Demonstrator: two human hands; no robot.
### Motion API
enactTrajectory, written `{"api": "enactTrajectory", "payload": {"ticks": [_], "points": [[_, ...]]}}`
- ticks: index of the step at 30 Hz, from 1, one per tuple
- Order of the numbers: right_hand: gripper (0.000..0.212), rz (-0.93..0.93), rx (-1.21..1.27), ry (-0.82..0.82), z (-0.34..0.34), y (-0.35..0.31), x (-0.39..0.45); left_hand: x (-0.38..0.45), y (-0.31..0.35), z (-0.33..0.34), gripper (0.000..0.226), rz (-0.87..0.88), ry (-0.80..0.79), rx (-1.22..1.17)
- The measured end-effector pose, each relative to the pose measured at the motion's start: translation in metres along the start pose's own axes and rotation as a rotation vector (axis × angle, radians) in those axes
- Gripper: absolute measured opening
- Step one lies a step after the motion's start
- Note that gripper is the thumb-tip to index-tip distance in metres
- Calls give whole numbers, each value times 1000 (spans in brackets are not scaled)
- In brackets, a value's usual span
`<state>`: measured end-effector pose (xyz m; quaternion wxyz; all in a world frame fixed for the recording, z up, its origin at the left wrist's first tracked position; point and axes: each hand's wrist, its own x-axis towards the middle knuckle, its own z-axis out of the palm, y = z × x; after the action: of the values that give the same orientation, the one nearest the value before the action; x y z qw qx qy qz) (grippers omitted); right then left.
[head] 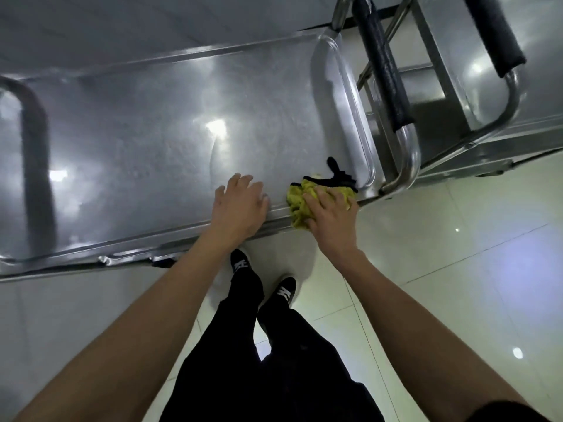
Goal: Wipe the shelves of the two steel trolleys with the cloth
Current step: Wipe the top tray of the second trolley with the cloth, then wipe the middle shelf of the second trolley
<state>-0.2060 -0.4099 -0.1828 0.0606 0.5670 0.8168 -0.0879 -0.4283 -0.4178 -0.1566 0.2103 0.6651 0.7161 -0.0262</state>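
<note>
A steel trolley's top shelf (pixel 158 123) fills the left and middle of the view, shiny with smeared wipe marks. My right hand (pixel 330 216) presses flat on a crumpled yellow-green cloth (pixel 297 205) with a black edge, at the shelf's near right corner. My left hand (pixel 239 204) rests on the shelf's near rim, fingers spread, a hand's width left of the cloth. A second steel trolley (pixel 493 95) stands directly to the right, its shelf partly visible behind its handle.
Two push handles with black foam grips, the first trolley's handle (pixel 384 65) and the second trolley's handle (pixel 493 32), stand between the shelves. Pale tiled floor (pixel 457 254) lies below and to the right. My legs and shoes (pixel 262 287) are close to the trolley's near edge.
</note>
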Motion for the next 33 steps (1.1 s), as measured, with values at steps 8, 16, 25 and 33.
{"api": "enactTrajectory", "payload": {"ticks": [8,16,25,33], "points": [[52,-178,8,51,-4,-31,-18,-82,-25,13,41,-101,48,-83],[50,-310,99,-34,14,-92,-91,-165,-58,32,43,-173,43,-143],[52,-278,337,6,47,-143,-182,-278,-99,90,38,-213,-59,-235],[59,-190,375,-82,90,-155,-224,-319,-114,136,46,-257,-162,-285]]}}
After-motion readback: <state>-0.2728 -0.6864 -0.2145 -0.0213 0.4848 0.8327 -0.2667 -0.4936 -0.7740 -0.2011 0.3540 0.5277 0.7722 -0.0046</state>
